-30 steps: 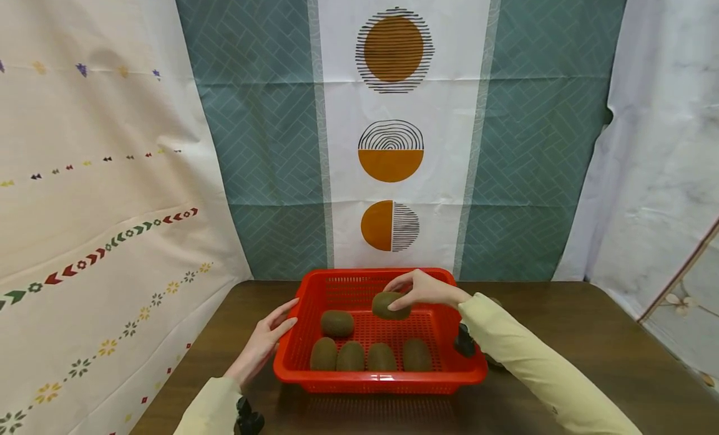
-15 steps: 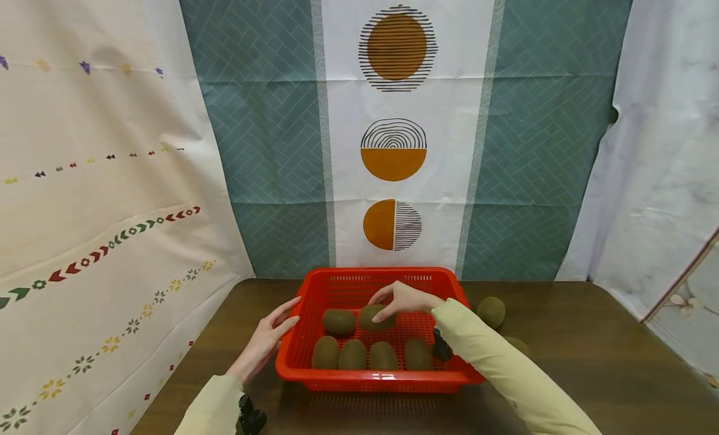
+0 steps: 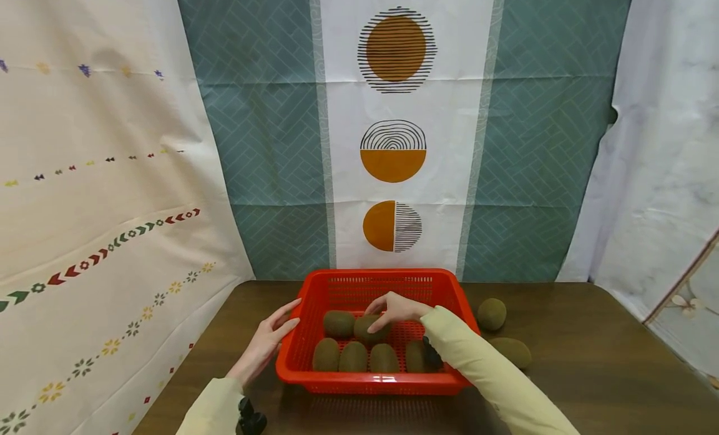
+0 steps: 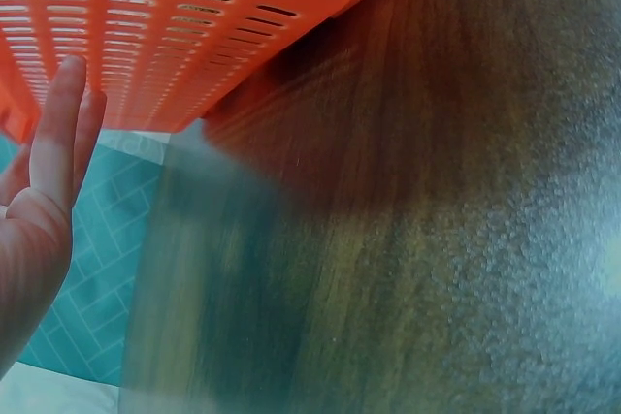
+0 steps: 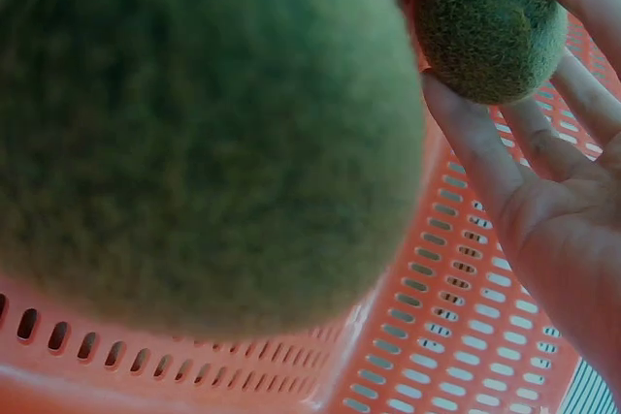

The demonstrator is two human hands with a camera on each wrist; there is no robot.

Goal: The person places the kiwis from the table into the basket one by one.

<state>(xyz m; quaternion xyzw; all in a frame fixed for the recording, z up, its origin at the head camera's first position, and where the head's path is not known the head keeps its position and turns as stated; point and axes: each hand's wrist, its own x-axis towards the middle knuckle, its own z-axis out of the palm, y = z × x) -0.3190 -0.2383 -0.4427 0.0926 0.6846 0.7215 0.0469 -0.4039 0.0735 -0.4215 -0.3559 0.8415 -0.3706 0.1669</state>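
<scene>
the right hand pinches a fuzzy kiwi inside the red basket; the left hand, fingers extended, touches the basket's nine-o'clock rim. that kiwi should be light, grippy, bruisable, best held round its waist. four kiwis lie at six o'clock.

Place: screened-off booth, room type unclear
Screens: green-and-white geometric cloth, cream motif-patterned cloth
Base: dark-brown wood-grained surface
</scene>
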